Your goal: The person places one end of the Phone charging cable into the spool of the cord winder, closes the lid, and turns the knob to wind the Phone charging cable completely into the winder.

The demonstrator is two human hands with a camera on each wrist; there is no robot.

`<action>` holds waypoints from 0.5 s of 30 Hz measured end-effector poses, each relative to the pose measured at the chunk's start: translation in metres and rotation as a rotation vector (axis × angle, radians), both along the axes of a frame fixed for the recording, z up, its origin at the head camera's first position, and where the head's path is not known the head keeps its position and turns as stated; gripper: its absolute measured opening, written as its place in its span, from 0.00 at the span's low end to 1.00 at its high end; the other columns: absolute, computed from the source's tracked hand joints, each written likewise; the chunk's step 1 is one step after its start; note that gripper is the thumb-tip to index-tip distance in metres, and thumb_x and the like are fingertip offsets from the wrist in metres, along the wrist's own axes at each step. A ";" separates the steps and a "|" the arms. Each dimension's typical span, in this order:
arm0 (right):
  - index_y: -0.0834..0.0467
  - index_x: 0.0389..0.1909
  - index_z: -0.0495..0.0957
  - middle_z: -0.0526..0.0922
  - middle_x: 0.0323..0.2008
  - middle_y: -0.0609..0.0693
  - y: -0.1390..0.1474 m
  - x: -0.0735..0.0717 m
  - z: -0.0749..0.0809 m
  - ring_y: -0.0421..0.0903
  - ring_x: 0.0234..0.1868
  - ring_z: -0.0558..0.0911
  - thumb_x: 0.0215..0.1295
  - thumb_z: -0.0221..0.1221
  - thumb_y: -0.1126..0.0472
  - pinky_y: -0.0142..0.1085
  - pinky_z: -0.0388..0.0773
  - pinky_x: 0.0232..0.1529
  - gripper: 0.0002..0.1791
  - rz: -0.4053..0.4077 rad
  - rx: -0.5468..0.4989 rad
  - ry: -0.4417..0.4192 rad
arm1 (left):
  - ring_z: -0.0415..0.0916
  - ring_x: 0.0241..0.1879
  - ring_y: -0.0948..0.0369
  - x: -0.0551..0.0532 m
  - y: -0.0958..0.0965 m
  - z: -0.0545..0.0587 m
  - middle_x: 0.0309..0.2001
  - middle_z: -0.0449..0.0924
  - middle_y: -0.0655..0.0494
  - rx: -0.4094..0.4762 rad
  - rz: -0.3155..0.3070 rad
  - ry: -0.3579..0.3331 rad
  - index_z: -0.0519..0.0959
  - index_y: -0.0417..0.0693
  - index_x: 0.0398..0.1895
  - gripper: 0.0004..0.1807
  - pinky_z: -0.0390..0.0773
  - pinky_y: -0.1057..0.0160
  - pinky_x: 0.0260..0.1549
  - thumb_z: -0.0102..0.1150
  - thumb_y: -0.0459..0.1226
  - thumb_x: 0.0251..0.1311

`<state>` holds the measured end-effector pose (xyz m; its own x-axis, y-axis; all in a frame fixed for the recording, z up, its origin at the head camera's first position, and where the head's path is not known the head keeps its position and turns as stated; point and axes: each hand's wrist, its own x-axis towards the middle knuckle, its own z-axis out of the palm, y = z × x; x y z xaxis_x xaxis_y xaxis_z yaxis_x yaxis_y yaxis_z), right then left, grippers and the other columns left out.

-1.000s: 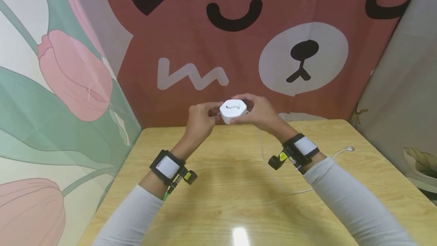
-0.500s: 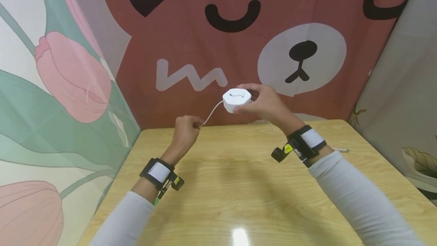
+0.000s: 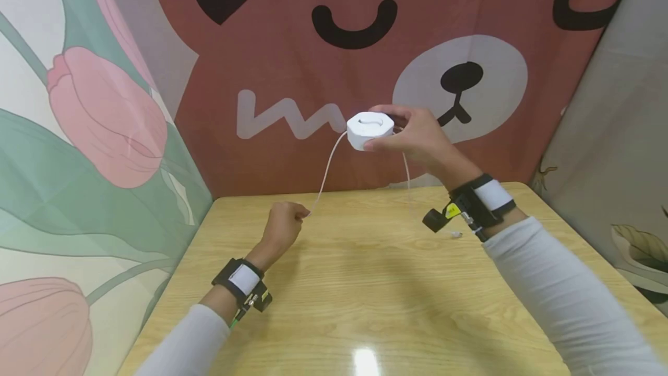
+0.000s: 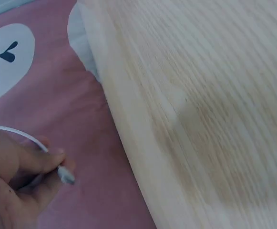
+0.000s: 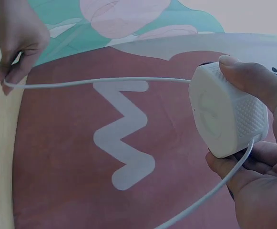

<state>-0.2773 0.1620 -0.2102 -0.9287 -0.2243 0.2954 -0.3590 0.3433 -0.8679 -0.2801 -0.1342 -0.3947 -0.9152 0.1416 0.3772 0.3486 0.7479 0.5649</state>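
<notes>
My right hand (image 3: 425,138) holds a white hexagonal cable winder (image 3: 369,125) in the air, thumb on the near side and fingers behind. An S-shaped groove marks its top face, and its side is textured in the right wrist view. White cable (image 5: 128,79) comes out of both sides. Lower and to the left, my left hand (image 3: 284,226) pinches one length of it between thumb and fingertips. In the left wrist view a small plug (image 4: 66,175) sticks out just past those fingertips. The other length hangs down, its USB plug (image 3: 456,235) over the table near the right wrist.
Below the hands lies a wood-grain table (image 3: 344,306). A red bear-print curtain (image 3: 282,161) stands behind its far edge, and a floral curtain (image 3: 109,115) on the left. Each wrist wears a strapped camera, such as the right wrist camera (image 3: 435,220).
My left hand has left the winder and moved down and left, drawing cable out. My right hand has raised the winder slightly rightward. The far USB plug has slid left towards it.
</notes>
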 end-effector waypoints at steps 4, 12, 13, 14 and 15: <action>0.46 0.64 0.79 0.82 0.59 0.47 -0.004 0.001 0.003 0.45 0.58 0.80 0.42 0.83 0.48 0.39 0.77 0.59 0.43 0.021 -0.011 0.003 | 0.88 0.48 0.48 -0.001 0.007 0.006 0.47 0.89 0.41 -0.003 -0.018 -0.031 0.86 0.35 0.50 0.17 0.88 0.56 0.46 0.66 0.20 0.57; 0.45 0.64 0.79 0.84 0.58 0.45 -0.015 0.006 0.008 0.42 0.57 0.82 0.42 0.83 0.48 0.35 0.79 0.57 0.44 0.026 0.013 0.017 | 0.89 0.47 0.53 0.009 0.030 0.078 0.52 0.88 0.43 0.233 -0.108 0.300 0.79 0.39 0.64 0.26 0.88 0.60 0.45 0.69 0.34 0.62; 0.45 0.64 0.79 0.84 0.57 0.45 -0.016 0.007 0.010 0.42 0.57 0.82 0.42 0.83 0.47 0.36 0.79 0.57 0.43 0.027 0.012 0.017 | 0.89 0.45 0.55 0.011 0.034 0.091 0.51 0.88 0.44 0.255 -0.107 0.340 0.79 0.41 0.64 0.25 0.88 0.61 0.44 0.68 0.35 0.63; 0.44 0.63 0.79 0.84 0.57 0.45 -0.017 0.008 0.012 0.42 0.57 0.82 0.42 0.83 0.47 0.36 0.79 0.57 0.43 0.028 0.013 0.017 | 0.90 0.44 0.55 0.013 0.038 0.103 0.50 0.89 0.45 0.278 -0.111 0.372 0.80 0.41 0.63 0.24 0.88 0.61 0.44 0.68 0.35 0.63; 0.44 0.63 0.79 0.84 0.57 0.45 -0.019 0.008 0.014 0.42 0.57 0.82 0.42 0.83 0.47 0.36 0.78 0.57 0.42 0.031 0.011 0.017 | 0.90 0.43 0.56 0.015 0.042 0.113 0.48 0.89 0.45 0.294 -0.111 0.393 0.81 0.41 0.61 0.22 0.88 0.61 0.43 0.68 0.35 0.64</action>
<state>-0.2690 0.1434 -0.1962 -0.9159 -0.2563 0.3088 -0.3847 0.3413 -0.8576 -0.2652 -0.0919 -0.2817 -0.6814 0.0658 0.7289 0.6455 0.5234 0.5562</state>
